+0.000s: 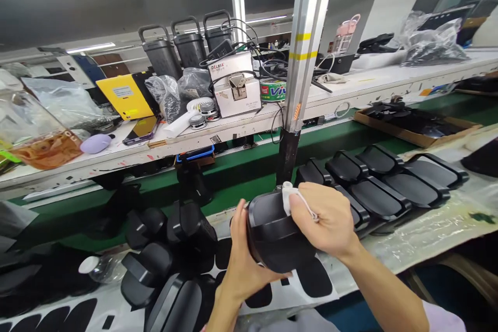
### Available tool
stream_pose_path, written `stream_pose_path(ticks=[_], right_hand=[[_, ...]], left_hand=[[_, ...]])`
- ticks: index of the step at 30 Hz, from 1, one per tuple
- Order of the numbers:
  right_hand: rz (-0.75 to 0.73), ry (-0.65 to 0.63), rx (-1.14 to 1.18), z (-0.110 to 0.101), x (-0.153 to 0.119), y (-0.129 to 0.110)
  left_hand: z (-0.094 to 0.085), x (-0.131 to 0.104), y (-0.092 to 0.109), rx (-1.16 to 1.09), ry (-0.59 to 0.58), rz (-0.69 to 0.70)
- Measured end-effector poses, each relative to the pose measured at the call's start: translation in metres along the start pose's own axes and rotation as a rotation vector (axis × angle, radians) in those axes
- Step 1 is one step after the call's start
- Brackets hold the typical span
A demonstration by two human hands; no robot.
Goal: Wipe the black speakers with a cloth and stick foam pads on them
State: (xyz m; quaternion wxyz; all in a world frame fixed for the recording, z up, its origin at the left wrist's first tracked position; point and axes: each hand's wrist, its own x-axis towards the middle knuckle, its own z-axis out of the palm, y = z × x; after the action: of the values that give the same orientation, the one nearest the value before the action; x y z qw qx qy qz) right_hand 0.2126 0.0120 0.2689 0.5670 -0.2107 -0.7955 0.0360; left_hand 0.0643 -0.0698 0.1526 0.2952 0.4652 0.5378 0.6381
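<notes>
My left hand (243, 267) wraps round the side and underside of a black speaker-like case (282, 238) with a strap-like handle across its top, holding it tilted over the bench. My right hand (327, 212) is closed in a fist at the case's upper right edge. Between its thumb and fingers is a small white piece (288, 199) with a thin white loop, pressed against the case; its exact kind is unclear. Below the case lies a white sheet (286, 301) bearing black rounded pads (315, 277).
Several similar black cases stand in rows at right (381, 197) and in a group at left (146, 272). A clear bottle (105, 268) lies by the left group. A metal post (305, 36) rises behind my hands, beside a cluttered shelf (187, 140). A cardboard tray (422, 137) sits far right.
</notes>
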Motion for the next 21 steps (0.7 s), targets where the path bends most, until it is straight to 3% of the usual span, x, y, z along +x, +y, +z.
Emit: stream_pose_path(ticks=[2, 4, 6, 8, 10, 15, 16, 18, 21], right_hand=[[0.135, 0.01, 0.093, 0.003, 0.002, 0.001], [0.378, 0.17, 0.25, 0.002, 0.008, 0.006], [0.48, 0.377, 0.308, -0.005, 0.017, 0.009], [0.388, 0.41, 0.231, -0.013, 0.026, 0.005], [0.261, 0.243, 0.154, -0.018, 0.033, -0.005], [-0.202, -0.625, -0.164, -0.007, 0.041, -0.017], [-0.233, -0.733, -0.246, -0.004, 0.043, -0.013], [-0.201, -0.834, -0.3, -0.002, 0.046, 0.0], [-0.086, -0.991, -0.045, -0.005, 0.048, 0.019]], left_hand=[[0.0, 0.011, -0.007, 0.051, -0.044, 0.134], [-0.002, 0.016, -0.011, 0.119, -0.046, 0.2], [-0.004, 0.016, -0.01, 0.105, -0.047, 0.126], [-0.004, 0.011, -0.004, 0.015, -0.041, 0.001], [-0.003, 0.007, 0.002, -0.038, -0.035, -0.069], [-0.003, 0.0, 0.017, 0.122, -0.032, -0.079], [-0.004, -0.001, 0.019, 0.149, -0.038, -0.08], [-0.007, -0.002, 0.023, 0.202, -0.057, -0.081], [-0.007, -0.005, 0.025, 0.256, -0.072, -0.089]])
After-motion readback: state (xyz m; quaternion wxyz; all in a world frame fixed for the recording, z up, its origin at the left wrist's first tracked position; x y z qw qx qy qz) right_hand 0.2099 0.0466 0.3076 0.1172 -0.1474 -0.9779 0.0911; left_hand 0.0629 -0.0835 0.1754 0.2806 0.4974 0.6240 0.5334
